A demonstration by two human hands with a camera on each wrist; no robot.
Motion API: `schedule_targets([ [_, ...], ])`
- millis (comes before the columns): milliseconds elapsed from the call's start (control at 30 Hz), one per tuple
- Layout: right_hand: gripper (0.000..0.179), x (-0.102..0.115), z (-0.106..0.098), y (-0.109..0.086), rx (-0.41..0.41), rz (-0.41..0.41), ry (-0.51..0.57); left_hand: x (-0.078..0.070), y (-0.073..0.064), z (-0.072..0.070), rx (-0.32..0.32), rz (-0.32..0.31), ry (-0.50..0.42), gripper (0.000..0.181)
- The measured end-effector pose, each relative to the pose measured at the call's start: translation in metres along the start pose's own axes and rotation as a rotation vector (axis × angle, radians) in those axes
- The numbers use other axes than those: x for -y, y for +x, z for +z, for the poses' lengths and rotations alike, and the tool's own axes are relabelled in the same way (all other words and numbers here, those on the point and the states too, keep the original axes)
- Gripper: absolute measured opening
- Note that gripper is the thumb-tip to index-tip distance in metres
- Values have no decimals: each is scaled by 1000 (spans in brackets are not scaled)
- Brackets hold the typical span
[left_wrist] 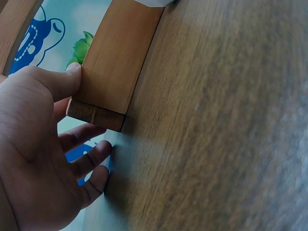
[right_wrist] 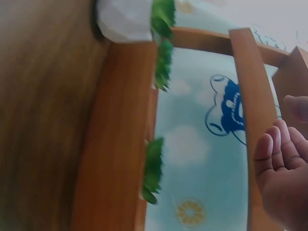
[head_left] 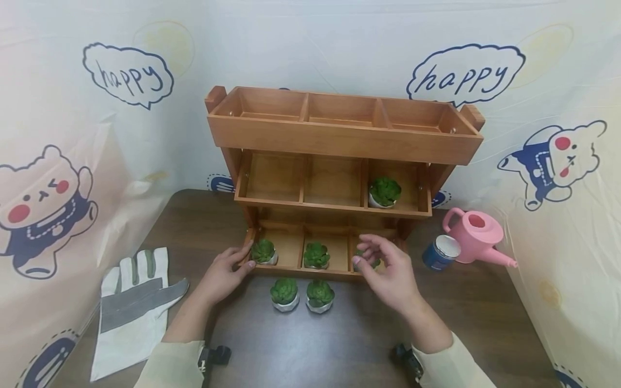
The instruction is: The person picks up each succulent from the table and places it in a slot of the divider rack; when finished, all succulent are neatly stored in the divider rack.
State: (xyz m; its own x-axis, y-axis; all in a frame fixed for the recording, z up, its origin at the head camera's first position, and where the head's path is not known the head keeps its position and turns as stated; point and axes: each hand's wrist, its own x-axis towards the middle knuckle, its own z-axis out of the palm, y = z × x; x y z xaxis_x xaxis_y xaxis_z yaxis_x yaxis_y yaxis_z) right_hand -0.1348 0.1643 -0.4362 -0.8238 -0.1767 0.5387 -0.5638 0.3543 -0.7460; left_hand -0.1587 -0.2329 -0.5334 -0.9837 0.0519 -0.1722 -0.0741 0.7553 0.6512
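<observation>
A three-tier wooden plant stand [head_left: 339,139] stands at the back of the table. My left hand [head_left: 227,274] holds the left end of its lowest tier; in the left wrist view the thumb [left_wrist: 72,79] lies at the board's upper edge and the other fingers are round the end. My right hand [head_left: 390,272] hovers over the lowest tier's right compartment with loosely bent fingers and nothing in them. It partly hides a potted succulent [head_left: 375,262] there. Other succulents sit in the left [head_left: 263,251] and middle [head_left: 316,255] compartments, and one [head_left: 385,191] in the middle tier's right compartment.
Two potted succulents [head_left: 284,293] [head_left: 320,296] stand on the table before the stand. A pink watering can [head_left: 477,237] and a blue can [head_left: 440,253] are at the right. A white and grey work glove [head_left: 133,310] lies at the left. Printed cloth hangs behind.
</observation>
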Motion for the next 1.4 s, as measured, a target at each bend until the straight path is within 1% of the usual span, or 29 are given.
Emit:
schedule_targets([
  [100,43,-19,10,-11,51,28,-4,0,0,0,3,-2,-2,68],
  [133,42,-20,13,-14,65,39,-3,0,0,0,3,0,-1,68],
  [300,41,-24,23,-25,149,82,24,1,0,1,0,5,0,68],
  [400,42,-26,26,-28,171,92,25,1,0,1,1,2,-2,68],
  [567,43,-31,27,-30,210,138,17,2,1,2,2,4,-4,68],
  [633,42,-33,27,-31,247,167,5,2,1,2,1,4,-3,68],
  [733,41,-36,28,-33,324,216,-25,2,1,2,-3,6,-1,69],
  [800,41,-37,29,-34,371,232,-42,1,1,1,-5,8,-1,69],
  [867,43,-38,29,-34,408,240,-45,0,1,1,-5,11,-1,69],
  [1100,52,-41,32,-35,501,245,-19,0,0,1,-8,17,4,68],
  [1200,56,-42,34,-36,538,247,-47,0,1,1,-10,18,3,68],
  [1400,70,-40,40,-35,629,221,-125,1,1,1,-8,8,3,69],
])
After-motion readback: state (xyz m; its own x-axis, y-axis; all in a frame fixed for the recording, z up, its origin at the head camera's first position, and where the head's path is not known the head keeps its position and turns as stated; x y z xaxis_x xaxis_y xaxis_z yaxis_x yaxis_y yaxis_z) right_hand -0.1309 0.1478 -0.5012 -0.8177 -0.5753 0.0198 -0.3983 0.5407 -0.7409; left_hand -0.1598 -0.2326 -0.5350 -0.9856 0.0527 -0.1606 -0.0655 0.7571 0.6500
